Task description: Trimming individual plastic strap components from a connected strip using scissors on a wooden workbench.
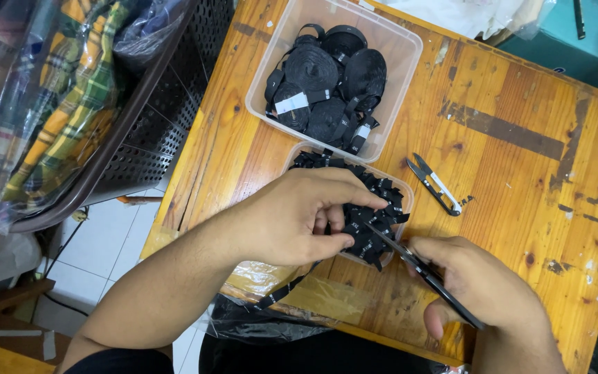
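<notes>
Scissors (pixel 423 273) gripped in right hand (pixel 482 291) point up-left toward black strip (pixel 292 287) pinched by left hand (pixel 292 218).

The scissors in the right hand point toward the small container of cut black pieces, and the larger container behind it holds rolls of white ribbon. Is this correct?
Not quite: the rolls in the larger container are black, with only small white tags. The rest holds: the head view shows the right hand aiming the scissors at the small container of cut black pieces.
</notes>
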